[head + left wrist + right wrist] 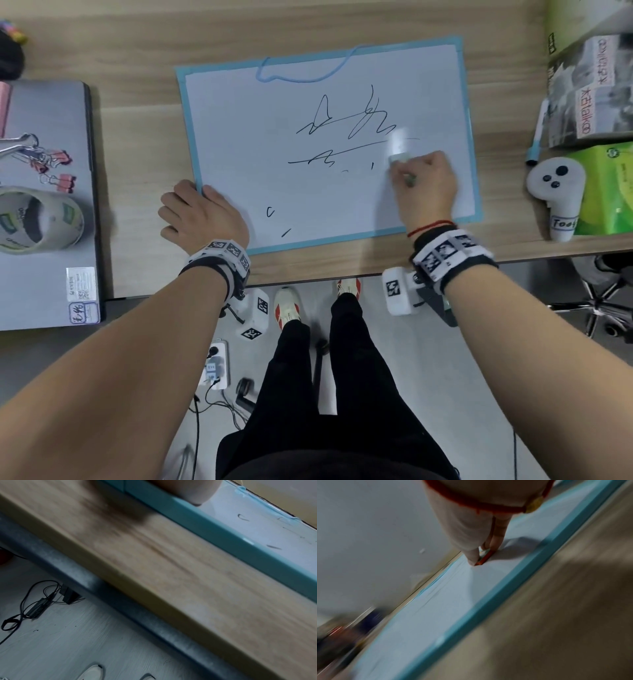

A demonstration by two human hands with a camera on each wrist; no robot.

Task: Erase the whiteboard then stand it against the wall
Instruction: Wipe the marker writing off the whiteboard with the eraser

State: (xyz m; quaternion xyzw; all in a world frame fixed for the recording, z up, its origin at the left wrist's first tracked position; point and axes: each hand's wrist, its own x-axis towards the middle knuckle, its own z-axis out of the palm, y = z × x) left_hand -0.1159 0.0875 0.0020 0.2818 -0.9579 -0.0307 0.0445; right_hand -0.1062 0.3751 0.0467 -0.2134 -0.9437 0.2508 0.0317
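Observation:
A whiteboard (260,144) with a light-blue frame and a blue hanging cord (301,73) lies flat on the wooden desk. Black marker scribbles (346,126) cover its middle, and small marks sit near the front left. My right hand (424,185) grips a small eraser (399,145), blurred, and presses it on the board at the right end of the scribbles. My left hand (202,216) lies flat, fingers spread, on the board's front-left corner. In the left wrist view the frame (223,536) and a fingertip (193,492) show. The right wrist view is blurred; the eraser (485,557) touches the board.
A grey closed laptop (51,260) at left carries binder clips (58,164) and a tape roll (37,219). At right lie a blue marker (537,137), a white controller (558,192), a green pack (609,192) and boxes (589,89). A chair base (603,301) stands right, under the desk edge.

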